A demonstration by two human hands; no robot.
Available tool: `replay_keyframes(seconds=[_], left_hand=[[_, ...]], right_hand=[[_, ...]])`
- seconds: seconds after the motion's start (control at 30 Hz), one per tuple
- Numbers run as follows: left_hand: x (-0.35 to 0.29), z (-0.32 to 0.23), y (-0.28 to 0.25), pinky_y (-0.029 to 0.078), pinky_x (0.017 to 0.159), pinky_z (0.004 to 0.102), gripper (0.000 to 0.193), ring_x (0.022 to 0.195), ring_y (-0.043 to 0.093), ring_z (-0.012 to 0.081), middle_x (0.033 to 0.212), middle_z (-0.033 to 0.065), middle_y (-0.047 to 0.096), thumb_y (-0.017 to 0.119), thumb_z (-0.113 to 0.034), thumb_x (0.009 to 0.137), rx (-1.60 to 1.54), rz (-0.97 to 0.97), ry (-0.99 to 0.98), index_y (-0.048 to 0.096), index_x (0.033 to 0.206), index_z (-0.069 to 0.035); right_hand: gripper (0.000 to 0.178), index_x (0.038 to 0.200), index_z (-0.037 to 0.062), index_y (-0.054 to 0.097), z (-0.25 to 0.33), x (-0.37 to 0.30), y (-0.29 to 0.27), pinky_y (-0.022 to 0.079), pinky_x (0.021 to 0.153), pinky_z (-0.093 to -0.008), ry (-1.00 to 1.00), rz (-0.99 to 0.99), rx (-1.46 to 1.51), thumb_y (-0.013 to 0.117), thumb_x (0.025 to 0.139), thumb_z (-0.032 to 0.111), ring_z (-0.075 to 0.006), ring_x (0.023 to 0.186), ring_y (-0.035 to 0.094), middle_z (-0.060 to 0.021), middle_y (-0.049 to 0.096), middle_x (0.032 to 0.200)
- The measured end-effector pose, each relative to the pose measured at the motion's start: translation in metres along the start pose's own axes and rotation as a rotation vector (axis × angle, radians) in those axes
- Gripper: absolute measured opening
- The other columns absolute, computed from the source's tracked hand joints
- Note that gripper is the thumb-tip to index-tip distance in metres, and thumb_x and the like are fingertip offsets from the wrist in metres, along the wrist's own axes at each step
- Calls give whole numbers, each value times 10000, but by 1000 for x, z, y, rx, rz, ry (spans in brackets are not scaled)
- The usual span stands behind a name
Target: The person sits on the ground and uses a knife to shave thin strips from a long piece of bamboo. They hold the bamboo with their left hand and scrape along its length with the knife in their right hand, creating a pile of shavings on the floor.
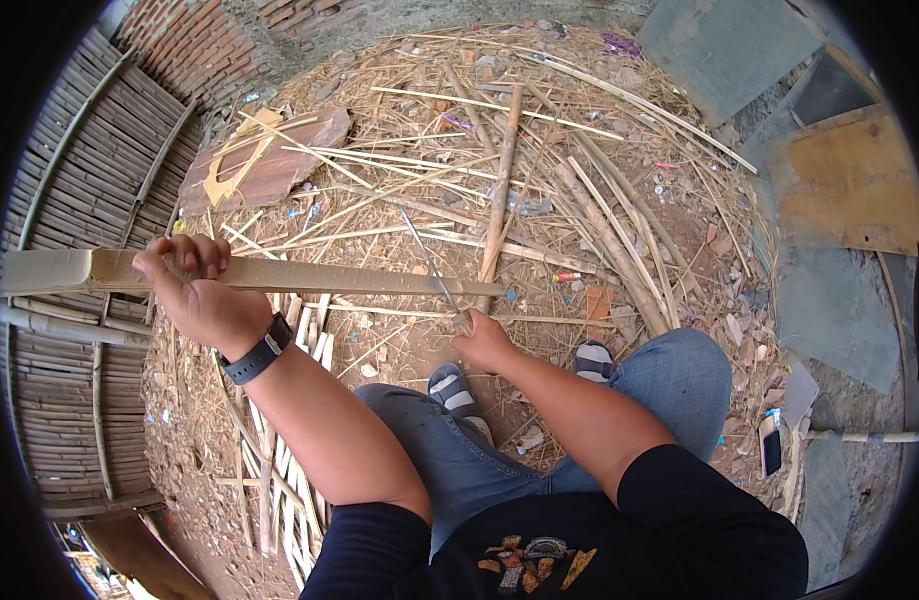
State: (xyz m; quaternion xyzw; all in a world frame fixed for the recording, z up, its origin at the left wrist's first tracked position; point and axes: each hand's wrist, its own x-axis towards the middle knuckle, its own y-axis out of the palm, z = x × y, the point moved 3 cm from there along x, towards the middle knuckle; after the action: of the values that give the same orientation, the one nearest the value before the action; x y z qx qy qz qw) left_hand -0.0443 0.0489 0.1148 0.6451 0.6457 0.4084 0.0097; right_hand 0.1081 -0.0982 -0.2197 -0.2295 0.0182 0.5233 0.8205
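Observation:
My left hand (pixel 214 305) is closed around a long split bamboo piece (pixel 364 279), pale on the face turned up, with a joint just left of the fingers. The piece lies nearly level across the view, from the left rim to a narrower end in front of my knees. In my right hand (pixel 484 342), closed round its handle, is a knife (pixel 416 236) with a long thin blade. Its blade points up and away to the left, crossing the bamboo near the right end. Whether it bites into the bamboo I cannot make out.
Thin bamboo strips (pixel 309 450) lie heaped left of my legs. Bamboo poles (pixel 504 180) and shavings litter the ground ahead, beside a brown board (pixel 309 150). A bamboo slat wall (pixel 79 200) stands left; grey sheets (pixel 834 325) and a phone (pixel 771 450) lie right.

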Motion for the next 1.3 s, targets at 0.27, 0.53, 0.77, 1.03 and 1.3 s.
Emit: replay_keyframes(seconds=[0.27, 0.53, 0.77, 1.03, 1.3], left_hand=[[-1, -1, 1, 295, 566, 262, 318, 602, 336, 108, 704, -6, 373, 482, -396, 1012, 1, -9, 1, 481, 918, -92], [1, 1, -2, 290, 576, 259, 321, 606, 335, 106, 703, -8, 369, 510, -411, 995, -14, -6, -12, 481, 922, -99], [3, 2, -4, 296, 581, 259, 320, 614, 353, 107, 708, -7, 376, 516, -408, 994, -4, -12, -2, 488, 920, -98], [4, 3, -4, 296, 564, 254, 303, 612, 354, 106, 710, -6, 380, 525, -384, 995, -15, -5, 8, 489, 926, -91], [4, 3, -4, 298, 558, 254, 304, 612, 354, 107, 721, 0, 390, 541, -382, 987, -15, -5, 12, 492, 936, -87]], right_hand=[[591, 1221, -53, 519, -5, 0, 1, 491, 889, -437, 23, 4, -12, 681, 738, 248, -417, 1023, 616, -291, 628, 1078], [634, 1241, -72, 497, -10, 0, 2, 499, 862, -424, 21, -37, -55, 678, 728, 254, -405, 1007, 629, -291, 634, 1060], [640, 1261, -71, 493, -9, 0, 0, 496, 875, -416, 36, 8, -29, 675, 735, 244, -396, 1011, 629, -282, 637, 1066], [543, 1181, -42, 535, -13, 0, 2, 494, 873, -449, 32, -23, -29, 670, 734, 235, -417, 1002, 625, -285, 640, 1042], [603, 1244, -54, 513, -15, 1, 1, 503, 849, -416, 49, -3, -62, 668, 746, 248, -386, 966, 641, -270, 648, 1030]])
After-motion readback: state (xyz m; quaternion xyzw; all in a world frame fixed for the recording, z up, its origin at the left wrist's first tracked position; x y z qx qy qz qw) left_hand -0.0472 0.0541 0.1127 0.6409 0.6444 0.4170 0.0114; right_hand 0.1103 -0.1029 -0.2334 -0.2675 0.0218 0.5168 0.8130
